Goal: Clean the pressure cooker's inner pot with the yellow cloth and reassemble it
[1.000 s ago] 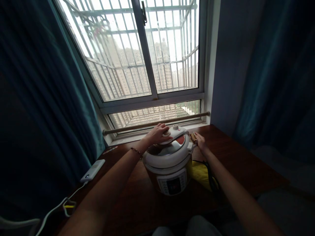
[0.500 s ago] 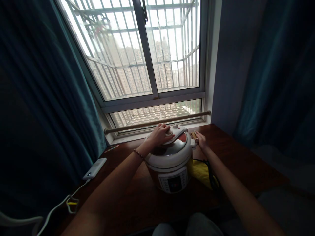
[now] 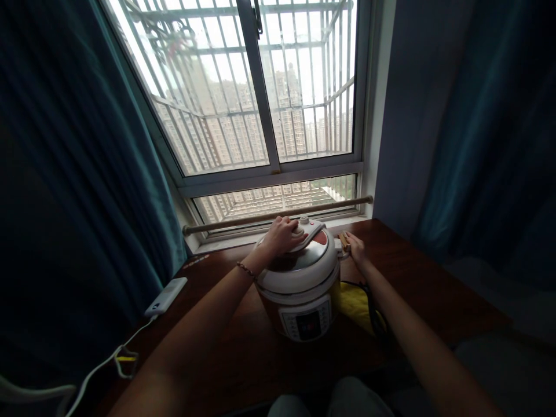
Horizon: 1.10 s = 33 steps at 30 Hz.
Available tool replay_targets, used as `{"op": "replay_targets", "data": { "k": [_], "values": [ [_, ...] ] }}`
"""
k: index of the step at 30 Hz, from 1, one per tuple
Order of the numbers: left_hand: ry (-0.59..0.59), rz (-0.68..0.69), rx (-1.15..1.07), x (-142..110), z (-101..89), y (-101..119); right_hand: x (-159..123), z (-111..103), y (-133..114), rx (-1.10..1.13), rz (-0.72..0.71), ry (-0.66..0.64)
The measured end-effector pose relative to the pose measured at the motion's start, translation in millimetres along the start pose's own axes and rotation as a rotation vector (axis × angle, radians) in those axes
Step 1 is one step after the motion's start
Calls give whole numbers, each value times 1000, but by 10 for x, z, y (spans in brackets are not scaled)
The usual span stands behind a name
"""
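A white and brown electric pressure cooker (image 3: 299, 284) stands on the wooden table, its control panel facing me. Fingers of my left hand (image 3: 282, 234) are wrapped over the handle on top of the lid (image 3: 310, 255). On the cooker's right side, my right hand (image 3: 357, 249) grips a small tan, wooden-looking block (image 3: 344, 241) close to the white side handle (image 3: 339, 249). Whether the block touches that handle I cannot tell. A yellow cloth-like item (image 3: 358, 307) with dark edging lies beside the cooker, under my right forearm.
A white device (image 3: 167, 296) with a white cable (image 3: 102, 362) lies at the table's left edge. Behind the cooker, a rail (image 3: 278, 215) crosses in front of the barred window. Blue curtains (image 3: 87, 145) hang at both sides.
The lid with its top handle and valve has turned or shifted slightly to the left under my left hand. The cooker's body stays put, and my right hand keeps its hold.
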State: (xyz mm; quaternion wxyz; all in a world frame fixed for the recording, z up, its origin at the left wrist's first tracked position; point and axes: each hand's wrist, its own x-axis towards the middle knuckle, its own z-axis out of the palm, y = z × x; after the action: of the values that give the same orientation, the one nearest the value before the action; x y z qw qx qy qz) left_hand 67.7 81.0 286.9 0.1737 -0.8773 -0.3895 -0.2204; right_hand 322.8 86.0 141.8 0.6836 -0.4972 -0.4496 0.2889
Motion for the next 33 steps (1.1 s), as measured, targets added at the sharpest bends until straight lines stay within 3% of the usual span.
{"op": "replay_targets", "data": {
  "k": [8,13,19,27,33],
  "values": [
    [5,-78,106,-8,-17,190,-14,3,-62,19,-4,14],
    [-20,-114,140,16,2,192,-20,11,-77,21,0,34],
    [-48,-277,173,91,72,197,-31,24,-77,13,0,36],
    [-76,-328,168,88,48,251,-39,27,-83,0,-12,37],
    [-21,-373,163,60,72,293,-19,30,-51,-3,-10,36]
  ]
}}
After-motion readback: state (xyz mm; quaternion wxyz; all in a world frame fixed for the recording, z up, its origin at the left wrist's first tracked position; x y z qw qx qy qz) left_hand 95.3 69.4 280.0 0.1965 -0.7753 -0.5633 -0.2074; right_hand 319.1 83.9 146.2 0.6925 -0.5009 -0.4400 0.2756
